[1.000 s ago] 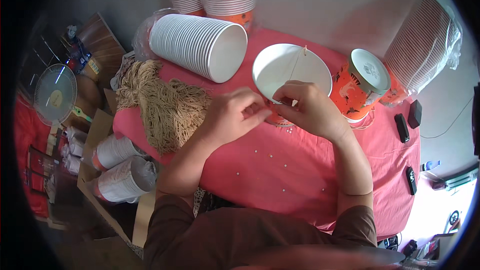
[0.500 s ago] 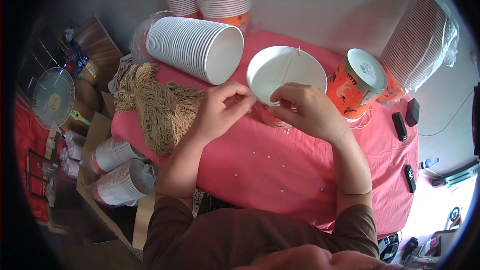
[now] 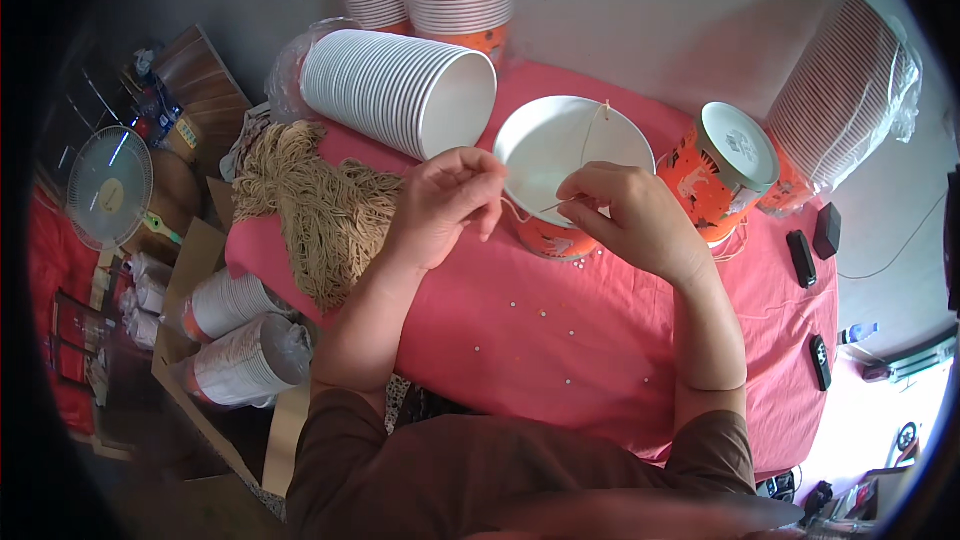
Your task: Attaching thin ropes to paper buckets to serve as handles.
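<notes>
A white paper bucket (image 3: 530,145) with an orange printed outside stands upright before me, its mouth facing up. From the knot at its far rim, a thin tan cord (image 3: 588,132) crosses the mouth toward my right hand (image 3: 632,220). That hand's thumb and index finger pinch a thin strand at the near rim. My left hand (image 3: 448,202) is just left of the bucket, fingers curled. A piece of cord runs from its fingertips to the near rim. A bundle of tan cords (image 3: 325,215) lies beside my left forearm.
A stack of white buckets (image 3: 385,90) lies behind my left hand. An upside-down orange bucket (image 3: 705,180) stands on the right, near a wrapped, leaning stack (image 3: 838,90). Small white beads (image 3: 543,314) are scattered on the pink cloth (image 3: 520,370). A carton (image 3: 185,340) holds more buckets.
My left hand's fingers have shifted, and a cord now shows between them and the bucket's near rim. The cord over the mouth has slackened into a curve. The whole view has shifted slightly.
</notes>
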Demonstrator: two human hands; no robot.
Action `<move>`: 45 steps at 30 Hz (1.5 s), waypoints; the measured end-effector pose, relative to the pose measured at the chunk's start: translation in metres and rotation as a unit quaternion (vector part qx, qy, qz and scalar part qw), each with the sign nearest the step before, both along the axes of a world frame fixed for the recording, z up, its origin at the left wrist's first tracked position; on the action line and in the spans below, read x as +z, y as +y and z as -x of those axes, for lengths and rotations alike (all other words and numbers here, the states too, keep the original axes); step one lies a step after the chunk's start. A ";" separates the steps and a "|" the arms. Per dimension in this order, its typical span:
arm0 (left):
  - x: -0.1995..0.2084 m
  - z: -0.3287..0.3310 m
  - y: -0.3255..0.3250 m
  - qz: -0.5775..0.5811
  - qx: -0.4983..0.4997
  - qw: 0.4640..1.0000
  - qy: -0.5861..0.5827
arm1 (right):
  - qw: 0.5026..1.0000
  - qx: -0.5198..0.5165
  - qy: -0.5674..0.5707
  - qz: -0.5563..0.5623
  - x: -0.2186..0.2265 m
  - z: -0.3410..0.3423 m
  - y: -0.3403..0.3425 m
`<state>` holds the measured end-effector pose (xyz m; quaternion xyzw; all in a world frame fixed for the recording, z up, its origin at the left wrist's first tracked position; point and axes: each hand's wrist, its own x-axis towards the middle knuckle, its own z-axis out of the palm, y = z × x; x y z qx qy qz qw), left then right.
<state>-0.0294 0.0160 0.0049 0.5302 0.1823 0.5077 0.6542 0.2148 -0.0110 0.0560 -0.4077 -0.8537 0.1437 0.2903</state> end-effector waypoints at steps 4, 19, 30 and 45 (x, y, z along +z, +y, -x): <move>0.000 -0.007 -0.003 -0.062 0.036 0.996 0.052 | 0.999 -0.003 0.054 -0.004 0.000 0.007 -0.002; 0.000 -0.016 -0.014 -0.121 0.039 0.987 0.098 | 0.991 0.034 0.118 -0.055 -0.004 0.015 0.000; -0.004 -0.025 -0.017 -0.206 0.233 0.930 0.195 | 0.989 0.043 0.132 -0.048 0.000 0.009 -0.003; -0.003 -0.031 -0.028 -0.293 0.218 0.887 0.284 | 0.984 0.087 0.152 0.019 0.004 0.016 -0.009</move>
